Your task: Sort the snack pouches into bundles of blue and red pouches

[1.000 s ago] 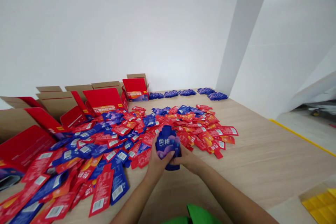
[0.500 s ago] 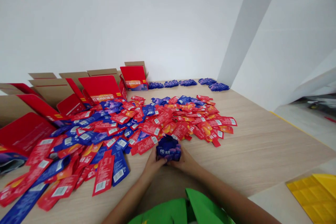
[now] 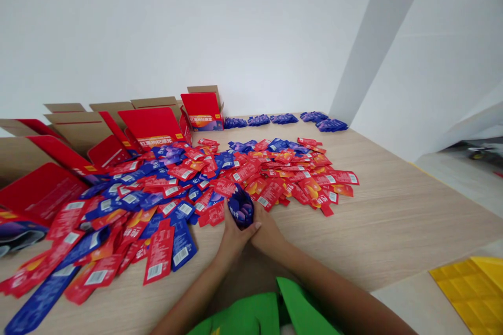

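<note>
head view: left hand [image 3: 233, 234] and right hand [image 3: 268, 228] wrap around a bundle of shiny dark-blue pouches [image 3: 241, 209] (thin layers, stacked), near flat red and blue packets [image 3: 245, 170] heaped on the wood-grain table [image 3: 377, 214].

Forearms [image 3: 310, 270] angle inward, left fingers [image 3: 228, 218] and right fingers [image 3: 258, 213] curled close together.

Held blue sachets [image 3: 241, 206] partly hidden by fingers [image 3: 248, 232]; leftmost box [image 3: 42, 193], yellow item [image 3: 469, 293] cut by frame edges.

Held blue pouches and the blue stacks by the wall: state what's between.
Beyond the held pouches, the head view shows a pile of red and blue pouches, then tabletop.
</note>
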The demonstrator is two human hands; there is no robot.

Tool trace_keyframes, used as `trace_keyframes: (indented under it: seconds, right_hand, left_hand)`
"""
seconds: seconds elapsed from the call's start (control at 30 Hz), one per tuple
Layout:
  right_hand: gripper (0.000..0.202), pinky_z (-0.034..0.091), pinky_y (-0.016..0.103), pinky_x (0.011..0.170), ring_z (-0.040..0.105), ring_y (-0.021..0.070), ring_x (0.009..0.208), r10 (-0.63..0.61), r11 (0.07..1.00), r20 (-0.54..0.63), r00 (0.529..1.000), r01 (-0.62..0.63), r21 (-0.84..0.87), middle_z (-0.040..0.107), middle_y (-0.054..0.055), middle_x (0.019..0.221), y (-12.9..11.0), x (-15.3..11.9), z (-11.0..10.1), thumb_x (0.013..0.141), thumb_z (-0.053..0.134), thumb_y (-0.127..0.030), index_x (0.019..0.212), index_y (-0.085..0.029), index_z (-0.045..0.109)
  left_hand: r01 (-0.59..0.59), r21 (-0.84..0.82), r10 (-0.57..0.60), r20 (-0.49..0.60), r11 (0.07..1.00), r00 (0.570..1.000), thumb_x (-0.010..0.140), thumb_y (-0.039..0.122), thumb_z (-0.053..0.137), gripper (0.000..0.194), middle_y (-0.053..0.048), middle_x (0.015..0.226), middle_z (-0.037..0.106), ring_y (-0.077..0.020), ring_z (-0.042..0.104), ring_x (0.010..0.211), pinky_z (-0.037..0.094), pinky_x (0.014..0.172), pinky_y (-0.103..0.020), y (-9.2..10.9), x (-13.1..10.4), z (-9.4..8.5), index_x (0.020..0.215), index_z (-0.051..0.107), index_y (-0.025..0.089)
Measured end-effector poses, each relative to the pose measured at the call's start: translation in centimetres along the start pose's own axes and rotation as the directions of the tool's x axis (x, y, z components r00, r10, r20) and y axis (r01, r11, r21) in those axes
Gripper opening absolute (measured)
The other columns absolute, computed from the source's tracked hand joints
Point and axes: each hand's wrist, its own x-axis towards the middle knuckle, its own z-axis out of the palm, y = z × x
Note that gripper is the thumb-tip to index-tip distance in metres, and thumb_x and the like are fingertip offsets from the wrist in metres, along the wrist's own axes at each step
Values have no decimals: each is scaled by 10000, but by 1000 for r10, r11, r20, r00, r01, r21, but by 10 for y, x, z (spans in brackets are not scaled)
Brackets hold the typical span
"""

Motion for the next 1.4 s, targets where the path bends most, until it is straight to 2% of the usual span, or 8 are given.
trace_keyframes:
  seconds: [0.2, 0.4, 0.6, 0.8, 0.97, 1.1, 1.27, 1.4]
  right_hand:
    - [374, 446, 430, 836, 566, 323, 1000, 15, 940, 185, 983, 49, -337, 570, 206, 1053, -34, 14, -20, 738, 546, -294, 1051, -89, 556]
    - [628, 440, 430, 885, 561, 279, 1040, 69, 998, 211, 975, -64, -29, 550, 162, 1127, -25, 20, -18, 655, 662, -326, 1187, -100, 414]
    - [710, 333, 430, 1038, 445, 249, 1222, -75, 952, 198, 977, 11, 306, 477, 153, 1302, -1, 26, -9, 701, 659, -367, 1300, -127, 363]
    - [581, 321, 398, 1063, 426, 203, 1258, 100, 838, 201, 974, -191, 510, 474, 82, 1354, 1, 21, -10, 823, 510, -458, 1329, -197, 389]
    - [503, 480, 436, 887, 565, 225, 1094, 295, 696, 317, 901, -430, 575, 549, 65, 1270, -9, 13, -19, 856, 453, -469, 1309, -256, 405]
    - [466, 539, 421, 680, 630, 237, 934, 311, 608, 379, 872, -489, 626, 605, 88, 1169, -13, 9, -28, 884, 387, -495, 1281, -253, 408]
    - [558, 515, 445, 784, 577, 249, 1063, 279, 606, 371, 886, -462, 647, 552, 59, 1265, -4, 4, -27, 828, 519, -438, 1342, -303, 349]
    - [674, 313, 440, 1063, 369, 224, 1297, 109, 613, 232, 967, -249, 750, 424, 11, 1403, 3, 2, -17, 777, 597, -472, 1376, -318, 331]
  left_hand:
    - [74, -100, -82, -77, 992, 994, 650, 303, 754, 687, -85, 1357, 498, -238, 406, 1294, 291, 1089, -353, 11, 19, 1, 1263, 455, 224]
    - [237, -263, -245, 1, 935, 969, 744, 319, 677, 438, -89, 1194, 629, -236, 552, 1153, 396, 1022, -383, 7, 25, -4, 1146, 566, 186]
    - [282, -329, -283, 47, 901, 958, 746, 335, 679, 448, -82, 1087, 683, -226, 622, 1045, 454, 972, -370, 13, 29, -3, 1157, 583, 185]
    - [513, -270, -496, 131, 815, 858, 758, 438, 638, 404, -103, 837, 729, -242, 694, 802, 556, 767, -351, 28, 31, -5, 1013, 649, 126]
    - [593, -187, -548, 244, 783, 800, 694, 313, 718, 291, -88, 763, 729, -216, 696, 700, 564, 689, -306, 32, 29, -9, 907, 666, 122]
    - [627, -154, -585, 249, 763, 772, 702, 272, 696, 244, -94, 739, 727, -217, 692, 660, 559, 660, -310, 31, 29, -11, 882, 664, 111]
    - [616, -167, -572, 247, 770, 782, 704, 251, 658, 243, -98, 727, 720, -209, 682, 627, 545, 598, -294, 31, 26, -12, 895, 653, 102]
    - [417, -202, -381, 194, 886, 904, 616, 194, 690, 416, -59, 826, 715, -203, 678, 713, 538, 653, -297, 22, 20, -9, 1022, 613, 141]
